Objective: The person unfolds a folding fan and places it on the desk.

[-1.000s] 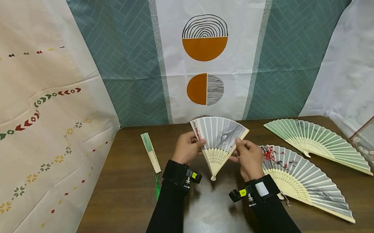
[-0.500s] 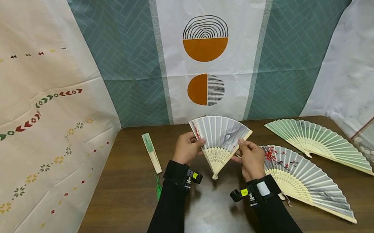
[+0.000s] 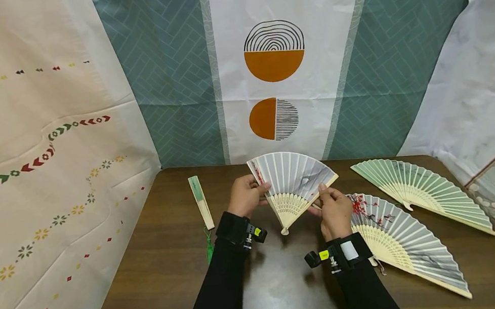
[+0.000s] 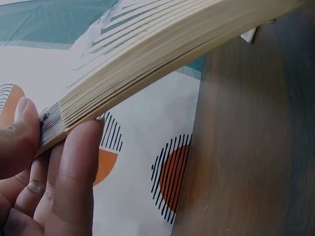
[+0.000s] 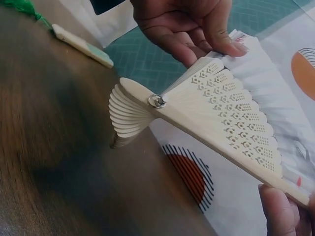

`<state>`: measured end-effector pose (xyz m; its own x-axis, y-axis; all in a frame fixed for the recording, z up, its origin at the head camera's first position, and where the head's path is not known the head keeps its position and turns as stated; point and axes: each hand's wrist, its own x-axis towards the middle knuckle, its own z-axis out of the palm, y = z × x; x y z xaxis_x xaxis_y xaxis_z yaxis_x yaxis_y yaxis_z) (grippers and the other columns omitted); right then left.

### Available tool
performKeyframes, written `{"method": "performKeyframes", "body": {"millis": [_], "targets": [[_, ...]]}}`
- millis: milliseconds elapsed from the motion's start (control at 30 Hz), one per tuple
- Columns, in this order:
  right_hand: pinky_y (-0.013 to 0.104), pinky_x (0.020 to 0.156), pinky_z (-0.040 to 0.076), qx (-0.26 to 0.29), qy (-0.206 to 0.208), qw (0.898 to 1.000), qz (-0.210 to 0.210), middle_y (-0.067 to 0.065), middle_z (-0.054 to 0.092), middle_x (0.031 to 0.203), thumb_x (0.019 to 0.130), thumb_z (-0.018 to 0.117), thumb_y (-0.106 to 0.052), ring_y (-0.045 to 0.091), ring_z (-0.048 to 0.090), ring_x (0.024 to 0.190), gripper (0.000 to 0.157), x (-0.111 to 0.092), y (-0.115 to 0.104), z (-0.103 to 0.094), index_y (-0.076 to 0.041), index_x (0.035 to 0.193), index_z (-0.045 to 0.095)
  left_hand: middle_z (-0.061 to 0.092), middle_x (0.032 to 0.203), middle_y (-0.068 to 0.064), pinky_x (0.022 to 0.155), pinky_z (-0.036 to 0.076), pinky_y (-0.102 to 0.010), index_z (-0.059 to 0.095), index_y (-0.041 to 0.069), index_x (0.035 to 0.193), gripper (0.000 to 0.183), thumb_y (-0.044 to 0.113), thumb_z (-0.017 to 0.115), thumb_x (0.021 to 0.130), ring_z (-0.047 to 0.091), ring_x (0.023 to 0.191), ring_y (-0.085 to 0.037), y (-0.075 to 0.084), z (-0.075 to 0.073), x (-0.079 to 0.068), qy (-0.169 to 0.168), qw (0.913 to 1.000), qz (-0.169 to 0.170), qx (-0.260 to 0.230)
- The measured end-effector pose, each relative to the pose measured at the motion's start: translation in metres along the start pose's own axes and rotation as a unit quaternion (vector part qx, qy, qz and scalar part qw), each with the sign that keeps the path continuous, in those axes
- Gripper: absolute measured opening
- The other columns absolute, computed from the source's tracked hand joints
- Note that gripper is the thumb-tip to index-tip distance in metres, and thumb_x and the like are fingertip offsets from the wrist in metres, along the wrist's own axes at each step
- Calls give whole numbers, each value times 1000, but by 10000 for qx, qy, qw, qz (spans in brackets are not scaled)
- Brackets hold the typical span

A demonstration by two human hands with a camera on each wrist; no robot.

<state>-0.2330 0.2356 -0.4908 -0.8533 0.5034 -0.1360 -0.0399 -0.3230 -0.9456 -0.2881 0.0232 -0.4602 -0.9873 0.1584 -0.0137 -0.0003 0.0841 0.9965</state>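
Between both hands, a partly spread folding fan (image 3: 293, 180) with a grey-white painted leaf and pale pierced ribs is held above the table. My left hand (image 3: 245, 195) pinches its left edge, thumb in front and fingers behind, as the left wrist view shows with the stacked ribs (image 4: 133, 69). At the opposite edge, my right hand (image 3: 334, 210) grips the outer guard stick with the thumb on its face. The pivot rivet (image 5: 157, 101) points down toward me, and the rib ends fan out below it in the right wrist view.
A spread grey fan with red blossoms (image 3: 404, 238) lies right of my right hand. Behind it is a spread green fan (image 3: 421, 193). On the left lies a folded green fan (image 3: 200, 203) with a green tassel (image 3: 209, 250). Patterned cloths hang behind the brown table (image 3: 152, 287).
The held fan has spread wider. Its right edge has moved right and slightly down with my right hand, while its left edge has shifted slightly left.
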Motion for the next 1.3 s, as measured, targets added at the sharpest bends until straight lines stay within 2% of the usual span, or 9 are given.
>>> {"method": "performKeyframes", "body": {"millis": [267, 433, 567, 700, 800, 867, 933, 1067, 1300], "targets": [[24, 61, 69, 108, 156, 9997, 142, -3, 70, 87, 119, 61, -17, 7, 80, 72, 21, 3, -2, -3, 3, 115, 66, 81, 119, -32, 80, 75, -49, 75, -11, 130, 24, -2, 73, 109, 83, 93, -29, 0, -3, 1, 175, 9992, -22, -363], [21, 60, 68, 173, 121, 9996, 170, -4, 70, 87, 119, 60, -18, 6, 79, 72, 21, 3, -4, -3, 2, 116, 65, 80, 119, -33, 85, 74, -57, 75, -12, 131, 25, -3, 73, 108, 84, 96, -35, 2, -4, 1, 169, 9988, -15, -455], [19, 61, 68, 135, 150, 9997, 167, -4, 71, 88, 120, 59, -19, 5, 79, 75, 22, 3, -4, -3, 2, 117, 65, 81, 116, -31, 86, 73, -58, 76, -11, 130, 24, -3, 74, 107, 84, 90, -31, 2, -3, 2, 222, 9984, -25, -520], [19, 62, 68, 181, 196, 9995, 167, -3, 70, 89, 120, 59, -20, 5, 79, 77, 24, 2, -3, -4, 3, 120, 66, 82, 111, -27, 78, 75, -47, 76, -11, 130, 24, -3, 74, 107, 83, 86, -26, 2, -4, 2, 271, 9978, -25, -600], [20, 62, 68, 286, 241, 9991, 180, -3, 69, 90, 120, 60, -20, 6, 78, 77, 25, 2, -2, -5, 4, 123, 67, 82, 110, -26, 76, 75, -44, 75, -12, 131, 25, -3, 74, 108, 83, 85, -22, 2, -4, 2, 307, 9973, -38, -673], [19, 62, 68, 334, 263, 9990, 157, -3, 69, 90, 120, 60, -20, 6, 78, 77, 26, 2, -1, -5, 4, 125, 67, 81, 112, -28, 78, 75, -45, 75, -12, 131, 25, -3, 74, 108, 83, 84, -21, 2, -5, 2, 325, 9969, -35, -714], [19, 61, 68, 391, 263, 9988, 127, -3, 69, 90, 120, 60, -21, 6, 78, 76, 27, 3, -1, -6, 5, 124, 67, 81, 113, -29, 79, 75, -46, 75, -12, 132, 25, -3, 74, 108, 83, 84, -20, 2, -4, 1, 334, 9971, -42, -683], [19, 62, 68, 402, 299, 9987, 73, -3, 70, 90, 120, 58, -21, 6, 78, 76, 25, 3, 0, -5, 2, 120, 67, 81, 116, -30, 75, 75, -41, 75, -11, 132, 26, -1, 74, 109, 84, 87, -22, 2, -3, 2, 386, 9970, 2, -671], [22, 69, 71, 482, 357, 9981, 159, -6, 75, 90, 120, 58, -23, 6, 81, 80, 26, 3, 0, -6, 1, 124, 66, 80, 118, -30, 81, 75, -50, 75, -11, 133, 26, 0, 75, 109, 83, 91, -23, 4, -5, 1, 539, 9954, -52, -792]]}}
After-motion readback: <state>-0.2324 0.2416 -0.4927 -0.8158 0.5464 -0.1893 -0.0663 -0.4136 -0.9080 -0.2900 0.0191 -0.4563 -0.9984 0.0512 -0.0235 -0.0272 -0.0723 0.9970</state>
